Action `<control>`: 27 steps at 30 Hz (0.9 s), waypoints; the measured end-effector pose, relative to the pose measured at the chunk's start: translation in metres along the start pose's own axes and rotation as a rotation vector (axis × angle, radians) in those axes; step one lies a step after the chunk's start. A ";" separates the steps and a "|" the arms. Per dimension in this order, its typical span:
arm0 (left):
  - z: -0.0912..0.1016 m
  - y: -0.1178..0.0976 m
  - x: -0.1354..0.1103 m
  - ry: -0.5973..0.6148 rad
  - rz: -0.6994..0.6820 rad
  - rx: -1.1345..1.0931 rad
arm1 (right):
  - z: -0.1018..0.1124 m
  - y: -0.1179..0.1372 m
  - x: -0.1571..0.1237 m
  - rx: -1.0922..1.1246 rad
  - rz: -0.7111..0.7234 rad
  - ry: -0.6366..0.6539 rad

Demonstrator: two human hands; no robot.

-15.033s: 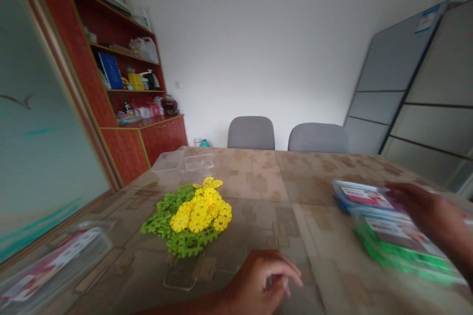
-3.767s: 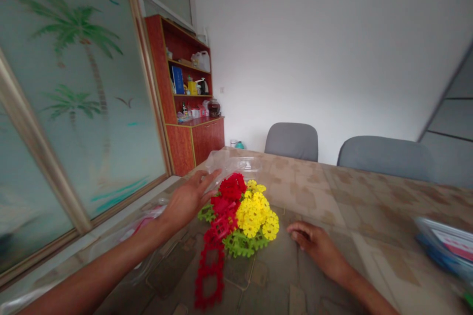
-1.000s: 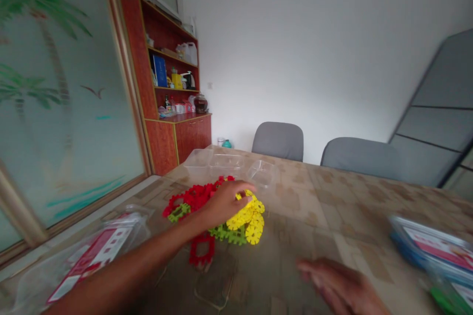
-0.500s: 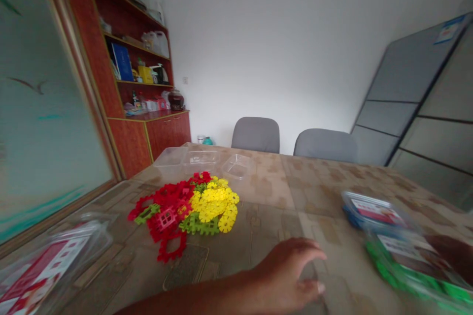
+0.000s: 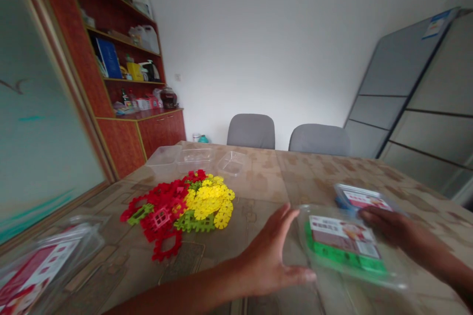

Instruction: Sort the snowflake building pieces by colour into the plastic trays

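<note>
A clear plastic box of green pieces (image 5: 343, 245) with a printed label lies on the table at the right. My right hand (image 5: 388, 225) rests on its far right edge, fingers curled over the lid. My left hand (image 5: 271, 256) is stretched out with fingers together, its palm facing the box's left side, just short of touching. A heap of red, yellow and green snowflake pieces (image 5: 181, 206) lies to the left of both hands.
A blue-filled box (image 5: 360, 198) sits behind the green one. Clear empty containers (image 5: 195, 157) stand at the far side of the heap, and a clear lid with a red label (image 5: 40, 266) lies near left. Two grey chairs (image 5: 251, 131) face the patterned table (image 5: 314, 172).
The green box has slid left toward the middle with my right hand on it. My left hand has lifted and opened toward the box's left side.
</note>
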State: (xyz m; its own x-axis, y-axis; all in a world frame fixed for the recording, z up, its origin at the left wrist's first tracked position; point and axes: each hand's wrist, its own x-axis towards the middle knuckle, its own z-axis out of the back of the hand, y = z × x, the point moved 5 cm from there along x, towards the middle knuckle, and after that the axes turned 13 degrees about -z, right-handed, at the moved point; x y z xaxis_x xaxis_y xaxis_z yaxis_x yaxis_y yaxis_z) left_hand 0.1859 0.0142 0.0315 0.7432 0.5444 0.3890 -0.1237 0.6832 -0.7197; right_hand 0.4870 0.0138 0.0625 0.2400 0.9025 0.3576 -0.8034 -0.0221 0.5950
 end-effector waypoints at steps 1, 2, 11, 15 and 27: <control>0.005 -0.001 -0.002 -0.017 0.002 0.002 | -0.009 0.014 -0.003 0.002 0.006 0.064; 0.012 -0.002 -0.004 -0.031 0.003 0.009 | -0.019 0.029 -0.006 0.012 0.003 0.150; 0.072 -0.025 -0.068 -0.001 0.168 0.141 | -0.070 0.138 -0.045 0.205 0.049 0.377; 0.090 -0.019 -0.096 -0.101 0.249 0.253 | -0.105 0.167 -0.056 0.294 0.070 0.459; 0.103 0.026 -0.124 -0.130 0.328 0.431 | -0.160 0.200 -0.048 0.017 0.366 0.544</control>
State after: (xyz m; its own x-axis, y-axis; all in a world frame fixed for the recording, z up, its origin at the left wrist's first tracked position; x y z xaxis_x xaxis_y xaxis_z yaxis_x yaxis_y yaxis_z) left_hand 0.0230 0.0148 0.0240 0.5363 0.7992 0.2714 -0.6135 0.5899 -0.5250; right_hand 0.2280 0.0351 0.0488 -0.3611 0.9239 0.1267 -0.7709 -0.3722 0.5169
